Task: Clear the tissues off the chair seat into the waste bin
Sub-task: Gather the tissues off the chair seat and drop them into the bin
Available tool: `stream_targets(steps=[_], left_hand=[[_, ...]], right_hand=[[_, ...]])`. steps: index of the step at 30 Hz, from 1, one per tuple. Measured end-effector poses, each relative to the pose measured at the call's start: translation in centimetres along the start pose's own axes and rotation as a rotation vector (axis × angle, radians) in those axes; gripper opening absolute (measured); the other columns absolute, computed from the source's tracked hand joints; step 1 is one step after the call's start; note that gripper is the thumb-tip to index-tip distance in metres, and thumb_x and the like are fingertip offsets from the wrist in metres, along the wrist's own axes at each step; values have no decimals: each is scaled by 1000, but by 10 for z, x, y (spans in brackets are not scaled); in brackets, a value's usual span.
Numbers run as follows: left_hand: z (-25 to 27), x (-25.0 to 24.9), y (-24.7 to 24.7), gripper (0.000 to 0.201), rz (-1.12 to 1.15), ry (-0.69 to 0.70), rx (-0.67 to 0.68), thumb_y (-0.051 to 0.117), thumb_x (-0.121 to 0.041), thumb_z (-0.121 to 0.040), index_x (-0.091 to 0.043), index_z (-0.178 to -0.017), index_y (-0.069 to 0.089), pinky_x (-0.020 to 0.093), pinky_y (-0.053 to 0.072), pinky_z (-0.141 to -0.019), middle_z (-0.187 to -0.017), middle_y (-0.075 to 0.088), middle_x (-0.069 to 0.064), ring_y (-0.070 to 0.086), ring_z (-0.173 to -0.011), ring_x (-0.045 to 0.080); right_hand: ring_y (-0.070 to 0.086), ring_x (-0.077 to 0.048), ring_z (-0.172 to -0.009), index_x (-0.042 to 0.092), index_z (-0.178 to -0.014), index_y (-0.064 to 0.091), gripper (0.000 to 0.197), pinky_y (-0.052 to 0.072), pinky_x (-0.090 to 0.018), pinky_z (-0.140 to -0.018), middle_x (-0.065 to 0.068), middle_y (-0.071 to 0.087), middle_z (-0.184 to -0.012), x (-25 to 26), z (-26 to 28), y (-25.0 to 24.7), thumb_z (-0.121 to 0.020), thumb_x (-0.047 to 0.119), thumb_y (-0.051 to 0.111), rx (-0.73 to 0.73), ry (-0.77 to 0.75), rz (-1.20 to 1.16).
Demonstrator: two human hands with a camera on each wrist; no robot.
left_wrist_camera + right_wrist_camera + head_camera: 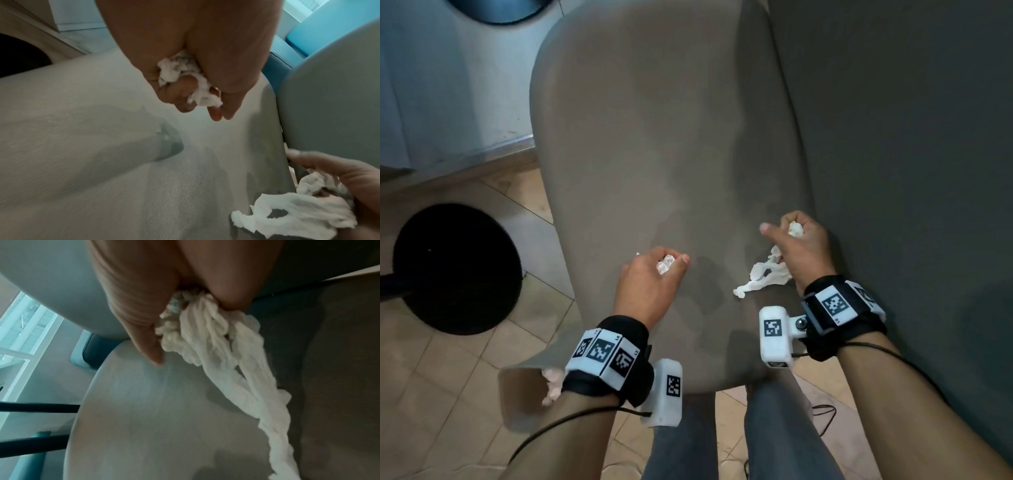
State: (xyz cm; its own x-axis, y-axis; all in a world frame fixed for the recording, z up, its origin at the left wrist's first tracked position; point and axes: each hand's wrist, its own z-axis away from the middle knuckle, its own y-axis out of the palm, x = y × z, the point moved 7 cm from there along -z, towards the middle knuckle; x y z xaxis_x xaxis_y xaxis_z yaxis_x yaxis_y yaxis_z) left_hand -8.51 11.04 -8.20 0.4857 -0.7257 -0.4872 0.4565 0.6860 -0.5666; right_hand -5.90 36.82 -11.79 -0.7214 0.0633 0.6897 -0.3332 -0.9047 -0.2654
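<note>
Head view: your left hand (pixel 650 281) clutches 1 tissue wad (pixel 665 265); your right hand (pixel 799 245) grips another tissue (pixel 760 277), probably trailing onto the seat (pixel 654 137), for binning.

far half of chair seat (pixel 647 120) bare, open overhead; dark backrest (pixel 893 137) walls off the right; left edge drops to tiled floor (pixel 448 377), round black base (pixel 457 269) standing there
</note>
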Motion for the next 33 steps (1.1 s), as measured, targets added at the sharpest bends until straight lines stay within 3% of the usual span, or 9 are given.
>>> stream_targets(steps=[3,6,11,13,16,20,23,26,33], left_hand=[[16,10,-5,37,-21,-23,-2,57,-57,-90,-23,-86,73,27,47,-76,-82,72,-3,65,-87,18],[32,20,-12,49,30,-38,-6,41,-59,-97,-25,-90,76,32,47,-85,-87,71,-6,63,-93,17],[72,46,-26,26,91,-13,-64,50,-28,-101,-36,-118,68,35,51,-89,-82,67,-6,66,-94,24],[93,58,-32,30,136,-43,-90,51,-24,-99,-38,-123,63,34,49,-89,-87,66,-6,65,-92,21],[126,74,-41,31,203,-91,-150,52,-23,-99,-39,-123,61,25,48,-80,-92,68,-9,64,-86,16],[173,107,-42,24,353,-175,-213,53,-20,-100,-36,-111,66,1,39,-60,-81,66,-8,61,-72,-12],[203,142,-30,16,420,-239,-234,57,-27,-98,-32,-101,73,8,43,-64,-74,65,-13,61,-66,-4],[230,190,-11,21,496,-360,-255,59,-38,-96,-24,-93,75,24,49,-79,-89,71,-11,63,-85,4],[302,290,15,26,686,-509,-301,58,-42,-94,-22,-83,69,33,55,-81,-85,72,-6,67,-83,11]], right_hand=[[28,-9,-44,23,-59,35,40,24,-20,-43,7,32,-55,0,6,7,-68,-14,47,120,-15,-51],[26,-9,-48,24,-55,34,36,21,-24,-45,7,30,-55,7,18,13,-62,-10,41,209,-1,-117],[56,-16,-67,24,-54,35,50,48,-25,-64,3,44,-67,22,37,21,-72,-21,44,249,-24,-150],[64,-21,-63,21,-60,35,44,53,-29,-60,1,48,-74,28,48,24,-73,-22,36,261,-29,-140],[55,-12,-45,21,-61,34,45,41,-21,-39,2,52,-75,36,65,33,-72,-22,25,257,-52,-111],[37,-8,-40,22,-63,32,45,29,-13,-36,1,48,-72,42,91,59,-70,-21,23,279,-89,-113],[31,-10,-39,22,-65,35,45,24,-14,-37,-1,46,-67,34,115,87,-69,-20,21,359,-45,-124],[24,-10,-36,23,-68,41,40,18,-13,-41,0,46,-63,20,145,121,-67,-14,25,466,35,-38],[28,-9,-40,23,-73,52,30,17,-19,-41,4,49,-62,-18,232,195,-78,-5,43,578,-71,119]])
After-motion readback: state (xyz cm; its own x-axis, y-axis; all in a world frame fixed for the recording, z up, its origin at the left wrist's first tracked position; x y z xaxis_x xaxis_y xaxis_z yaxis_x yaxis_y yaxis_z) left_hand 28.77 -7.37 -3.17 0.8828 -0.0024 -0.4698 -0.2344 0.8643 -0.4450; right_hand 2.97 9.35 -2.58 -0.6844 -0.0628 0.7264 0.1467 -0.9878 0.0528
